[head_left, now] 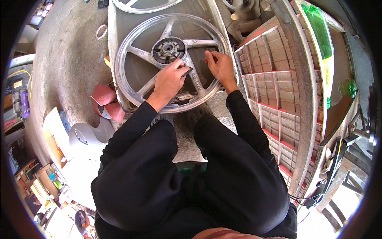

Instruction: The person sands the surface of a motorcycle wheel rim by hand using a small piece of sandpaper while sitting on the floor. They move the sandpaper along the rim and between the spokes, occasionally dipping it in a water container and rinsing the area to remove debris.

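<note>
Your left hand pinched a dark pad on a spoke of the wheel near the hub, right hand fingers pressed on the rim, spokes still dull.

Big round silver metal wheel with five spokes and a dark hub, lay flat in a shallow grey tray. Looked dull and dusty. Small dark piece sat against one spoke.
</note>
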### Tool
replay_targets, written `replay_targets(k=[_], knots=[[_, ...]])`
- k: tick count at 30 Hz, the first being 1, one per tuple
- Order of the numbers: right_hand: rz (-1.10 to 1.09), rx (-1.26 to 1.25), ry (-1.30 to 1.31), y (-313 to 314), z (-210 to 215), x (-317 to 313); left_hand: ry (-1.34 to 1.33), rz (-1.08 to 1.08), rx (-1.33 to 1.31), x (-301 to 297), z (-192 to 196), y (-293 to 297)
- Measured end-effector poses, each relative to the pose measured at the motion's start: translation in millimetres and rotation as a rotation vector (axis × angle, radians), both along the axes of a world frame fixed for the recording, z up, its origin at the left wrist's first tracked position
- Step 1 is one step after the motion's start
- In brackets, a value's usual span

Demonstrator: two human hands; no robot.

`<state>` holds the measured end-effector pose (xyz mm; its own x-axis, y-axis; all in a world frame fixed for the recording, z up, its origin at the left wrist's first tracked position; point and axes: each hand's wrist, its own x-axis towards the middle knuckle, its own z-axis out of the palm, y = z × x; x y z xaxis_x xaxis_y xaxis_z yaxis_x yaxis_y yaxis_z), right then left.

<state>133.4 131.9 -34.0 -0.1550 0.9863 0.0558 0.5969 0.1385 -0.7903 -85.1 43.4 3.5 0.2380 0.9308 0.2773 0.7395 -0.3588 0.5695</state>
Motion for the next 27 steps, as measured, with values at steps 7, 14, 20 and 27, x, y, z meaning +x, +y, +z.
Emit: replay_targets(k=[7,14,20,27], knots=[[0.003,0.011,-0.011,-0.5,2.7,0.2,0.0,-0.163,-0.237,5.9,2.3,-19.2],[0.008,-0.005,0.0,-0.3,2.4,-0.2,0.075,-0.244,-0.169,2.3,4.9,-15.0],[-0.002,-0.013,0.032,-0.5,-2.0,0.9,-0.046,-0.399,-0.22,13.3,-0.4,-22.4],[0.014,0.011,-0.025,2.5,-8.2,0.5,0.049,-0.223,-0.179,4.3,-3.9,-9.3]])
